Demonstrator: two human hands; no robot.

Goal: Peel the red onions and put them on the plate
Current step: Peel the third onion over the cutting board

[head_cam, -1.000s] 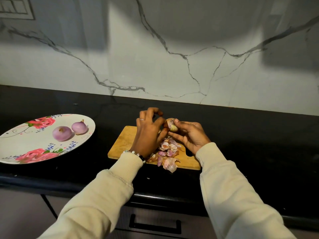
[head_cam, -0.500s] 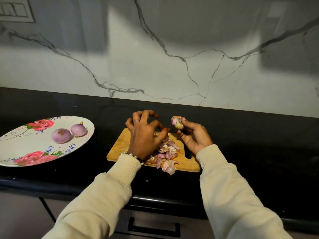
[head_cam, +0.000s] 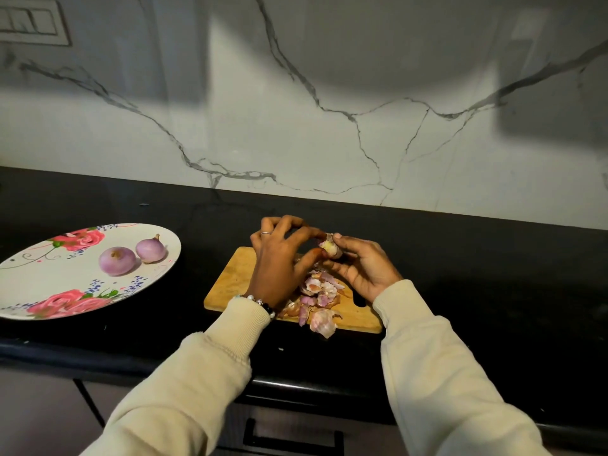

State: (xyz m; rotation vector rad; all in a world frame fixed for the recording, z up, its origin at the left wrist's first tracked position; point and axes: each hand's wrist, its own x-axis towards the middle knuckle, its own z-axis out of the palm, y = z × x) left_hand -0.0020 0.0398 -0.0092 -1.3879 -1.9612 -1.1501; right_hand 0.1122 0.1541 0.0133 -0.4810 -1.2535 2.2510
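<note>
My right hand (head_cam: 365,268) grips a small red onion (head_cam: 330,246) above the wooden cutting board (head_cam: 235,278). My left hand (head_cam: 279,258) has come up against it, thumb and fingertips pinching at the onion's skin. A heap of pink and brown onion peels (head_cam: 317,299) lies on the board under both hands. Two peeled onions (head_cam: 117,261) (head_cam: 150,249) sit side by side on the white plate (head_cam: 39,274) with red roses, far left on the counter.
The black counter (head_cam: 493,274) runs along a marble backsplash. One peel (head_cam: 324,325) hangs over the board's front edge. A drawer handle (head_cam: 292,437) shows below the counter's front edge. A switch panel (head_cam: 33,23) is on the wall at top left.
Half a second ago my left hand was apart from the onion; now it has moved right and its fingertips are on the onion again.
</note>
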